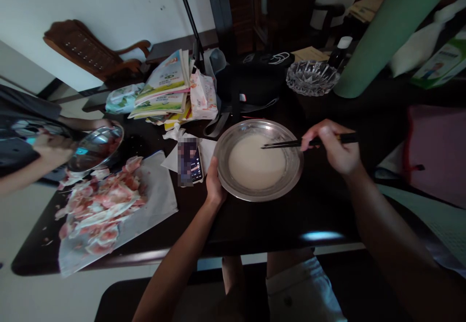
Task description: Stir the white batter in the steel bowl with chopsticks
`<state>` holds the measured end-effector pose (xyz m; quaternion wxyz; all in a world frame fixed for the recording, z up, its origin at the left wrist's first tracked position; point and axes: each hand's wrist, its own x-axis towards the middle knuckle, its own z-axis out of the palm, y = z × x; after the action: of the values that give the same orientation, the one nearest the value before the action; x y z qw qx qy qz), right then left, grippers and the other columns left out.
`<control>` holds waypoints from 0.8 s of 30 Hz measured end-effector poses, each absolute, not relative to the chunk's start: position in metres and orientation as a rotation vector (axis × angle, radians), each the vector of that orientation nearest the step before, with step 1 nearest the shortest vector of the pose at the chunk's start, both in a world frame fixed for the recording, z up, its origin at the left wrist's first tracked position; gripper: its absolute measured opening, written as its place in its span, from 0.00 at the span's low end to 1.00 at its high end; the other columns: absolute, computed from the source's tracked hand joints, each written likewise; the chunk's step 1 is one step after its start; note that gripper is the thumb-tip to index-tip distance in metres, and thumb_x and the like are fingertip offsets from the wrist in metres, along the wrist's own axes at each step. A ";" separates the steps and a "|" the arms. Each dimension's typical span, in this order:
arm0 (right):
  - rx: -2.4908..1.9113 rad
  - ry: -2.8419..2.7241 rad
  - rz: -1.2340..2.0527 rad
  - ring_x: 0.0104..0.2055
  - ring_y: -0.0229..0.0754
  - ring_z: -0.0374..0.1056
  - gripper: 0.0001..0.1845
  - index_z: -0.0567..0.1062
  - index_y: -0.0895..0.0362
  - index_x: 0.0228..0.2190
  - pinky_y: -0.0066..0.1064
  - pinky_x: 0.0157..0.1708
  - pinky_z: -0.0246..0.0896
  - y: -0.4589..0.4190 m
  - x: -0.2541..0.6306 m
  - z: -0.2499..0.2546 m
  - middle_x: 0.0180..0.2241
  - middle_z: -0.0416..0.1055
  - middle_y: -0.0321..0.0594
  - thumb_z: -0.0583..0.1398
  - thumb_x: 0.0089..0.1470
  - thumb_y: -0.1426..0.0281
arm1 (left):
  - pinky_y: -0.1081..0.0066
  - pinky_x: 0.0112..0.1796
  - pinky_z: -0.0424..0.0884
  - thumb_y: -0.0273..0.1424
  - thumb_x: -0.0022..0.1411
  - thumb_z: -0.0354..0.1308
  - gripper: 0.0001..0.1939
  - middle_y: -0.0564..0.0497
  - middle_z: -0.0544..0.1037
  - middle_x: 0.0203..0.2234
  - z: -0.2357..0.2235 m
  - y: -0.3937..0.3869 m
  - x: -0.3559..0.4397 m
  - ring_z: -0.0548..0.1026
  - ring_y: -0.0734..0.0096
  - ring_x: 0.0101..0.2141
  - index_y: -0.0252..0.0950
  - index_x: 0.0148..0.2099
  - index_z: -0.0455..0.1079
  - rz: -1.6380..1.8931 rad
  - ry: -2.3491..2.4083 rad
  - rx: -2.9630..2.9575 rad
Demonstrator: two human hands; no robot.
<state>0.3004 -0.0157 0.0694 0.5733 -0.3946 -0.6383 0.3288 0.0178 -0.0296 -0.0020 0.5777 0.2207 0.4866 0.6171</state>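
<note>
A wide metal bowl [222, 166] sits on the dark table in front of me, holding a pale, milky liquid [257, 164]. My left hand [214, 183] grips the bowl's left rim, fingers mostly hidden beneath and behind its side. Closed around a pair of dark chopsticks [284, 144], my right hand [333, 147] is at the bowl's right edge. The chopsticks point left over the bowl, with their tips at or just above the liquid; I cannot tell if they touch it. Left of the bowl, a phone [191, 161] with a lit screen lies on white paper.
Pinkish-white peelings [105, 200] lie heaped on a plastic sheet [160, 186] at left. Beyond them, another person's hands [54, 149] hold a metal bowl [100, 147]. Behind stand stacked booklets [163, 84], a tissue pack [203, 96], a black bag [251, 81], a glass ashtray [312, 78] and a green cylinder [386, 35].
</note>
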 end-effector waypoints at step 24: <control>-0.910 -1.422 0.723 0.24 0.42 0.71 0.21 0.80 0.49 0.28 0.37 0.26 0.66 -0.014 0.300 0.067 0.21 0.74 0.37 0.57 0.66 0.52 | 0.55 0.61 0.71 0.51 0.61 0.62 0.23 0.45 0.85 0.46 -0.004 -0.028 0.017 0.73 0.47 0.61 0.37 0.46 0.79 1.409 1.124 0.467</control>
<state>0.2999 -0.0135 0.0670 0.6070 -0.3937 -0.6153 0.3129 0.0167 -0.0280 -0.0039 0.5971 0.2012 0.4845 0.6069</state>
